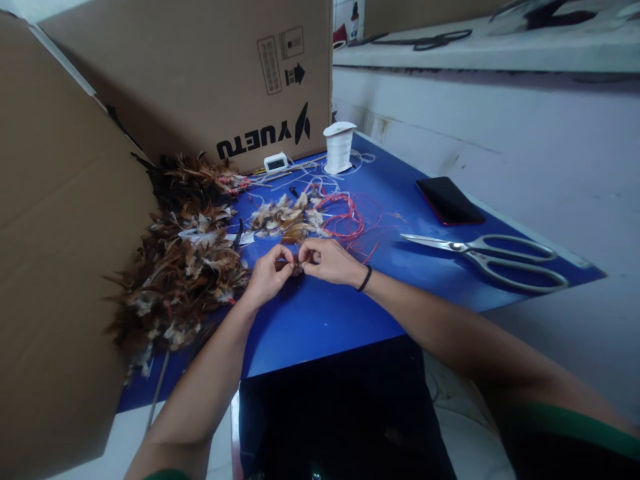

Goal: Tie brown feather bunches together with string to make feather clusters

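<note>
Both hands meet over the blue table, fingertips pinched close together. Between them shows a small brown feather (298, 269), mostly hidden by the fingers. My left hand (271, 272) is closed, thumb against forefinger. My right hand (331, 261), with a black band on the wrist, is closed in a similar pinch. Just beyond the hands lies a small pile of cream and brown feathers (285, 217). Beside it is a loose coil of red string (350, 217). A big heap of brown feathers (185, 280) spreads to the left of my left hand.
Large scissors (465, 248) lie on the blue table (325, 327) at right, near a dark phone (450, 200). A white spool (340, 148) and a small white digital device (275, 163) stand at the back. Cardboard boxes (175, 73) wall the left and back; a white ledge (480, 53) runs right.
</note>
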The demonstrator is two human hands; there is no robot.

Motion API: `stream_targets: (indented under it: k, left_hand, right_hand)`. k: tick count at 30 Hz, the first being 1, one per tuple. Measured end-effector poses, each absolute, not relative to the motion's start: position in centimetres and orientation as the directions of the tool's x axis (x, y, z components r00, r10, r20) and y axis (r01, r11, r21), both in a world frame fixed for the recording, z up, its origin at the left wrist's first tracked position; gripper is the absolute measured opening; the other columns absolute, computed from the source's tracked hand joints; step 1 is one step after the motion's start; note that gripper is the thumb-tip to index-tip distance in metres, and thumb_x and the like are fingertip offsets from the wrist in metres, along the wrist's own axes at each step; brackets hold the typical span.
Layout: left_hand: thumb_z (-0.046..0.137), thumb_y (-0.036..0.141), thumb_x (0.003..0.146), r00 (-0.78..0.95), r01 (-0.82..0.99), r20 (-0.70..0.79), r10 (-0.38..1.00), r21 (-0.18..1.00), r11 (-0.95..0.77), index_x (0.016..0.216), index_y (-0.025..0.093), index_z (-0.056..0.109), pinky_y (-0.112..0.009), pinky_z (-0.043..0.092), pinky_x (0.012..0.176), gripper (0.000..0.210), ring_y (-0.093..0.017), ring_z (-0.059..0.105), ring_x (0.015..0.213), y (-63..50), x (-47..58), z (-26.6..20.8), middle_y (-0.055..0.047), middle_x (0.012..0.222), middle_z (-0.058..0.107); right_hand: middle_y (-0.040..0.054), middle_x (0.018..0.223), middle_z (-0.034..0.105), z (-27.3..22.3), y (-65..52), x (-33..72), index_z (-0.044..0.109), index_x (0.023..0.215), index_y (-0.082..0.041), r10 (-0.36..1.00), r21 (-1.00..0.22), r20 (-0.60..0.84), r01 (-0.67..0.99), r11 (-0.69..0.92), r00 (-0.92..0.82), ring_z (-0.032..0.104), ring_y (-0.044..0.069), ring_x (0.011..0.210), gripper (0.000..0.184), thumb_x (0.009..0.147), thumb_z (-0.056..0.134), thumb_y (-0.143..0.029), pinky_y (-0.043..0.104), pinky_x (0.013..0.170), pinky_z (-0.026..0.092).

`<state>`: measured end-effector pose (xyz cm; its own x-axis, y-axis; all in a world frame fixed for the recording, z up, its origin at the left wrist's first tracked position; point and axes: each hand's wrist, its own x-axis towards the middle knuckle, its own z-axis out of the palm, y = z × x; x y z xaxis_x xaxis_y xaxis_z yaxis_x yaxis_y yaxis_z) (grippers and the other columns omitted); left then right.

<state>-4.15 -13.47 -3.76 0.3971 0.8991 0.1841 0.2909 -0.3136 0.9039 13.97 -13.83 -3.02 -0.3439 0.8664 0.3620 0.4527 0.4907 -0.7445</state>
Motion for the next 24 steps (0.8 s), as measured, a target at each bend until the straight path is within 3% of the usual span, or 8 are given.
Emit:
stream_targets:
  k: [4,9,24]
  left_hand:
    - [0.057,0.025,0.078,0.391,0.275,0.207,0.897,0.903,-0.329,0.081,0.018,0.048,-0.025,0.053,0.065,0.012,-0.012,0.064,0.066,-13.61,-4.06,-3.59,0.001,0.075,0.058]
    - [0.058,0.026,0.078,0.372,0.271,0.234,0.898,0.898,-0.346,0.08,0.018,0.048,-0.025,0.052,0.063,0.013,-0.012,0.064,0.065,-13.58,-3.99,-3.67,0.001,0.077,0.058]
    - [0.057,0.022,0.077,0.265,0.404,0.387,0.883,0.787,-0.467,0.08,0.018,0.051,-0.022,0.049,0.061,0.007,-0.01,0.062,0.062,-13.72,-3.55,-4.22,0.001,0.074,0.06]
  right_hand:
    - [-0.0033,0.065,0.057,-3.31,-13.67,13.95,0.062,0.079,-0.016,0.886,-0.759,0.322,0.468,0.453,-0.334,0.044,0.006,0.054,0.011,0.068,0.061,-0.018,0.02,0.054,0.033]
    - [-0.0019,0.068,0.057,-3.54,-13.36,13.97,0.064,0.071,-0.016,0.864,-0.746,0.343,0.452,0.489,-0.367,0.043,0.006,0.056,0.008,0.073,0.056,-0.016,0.02,0.057,0.034]
    - [-0.0023,0.062,0.058,-3.95,-13.14,13.47,0.057,0.068,-0.015,0.928,-0.898,0.256,0.289,0.332,-0.27,0.048,0.007,0.055,0.007,0.07,0.052,-0.02,0.021,0.054,0.037]
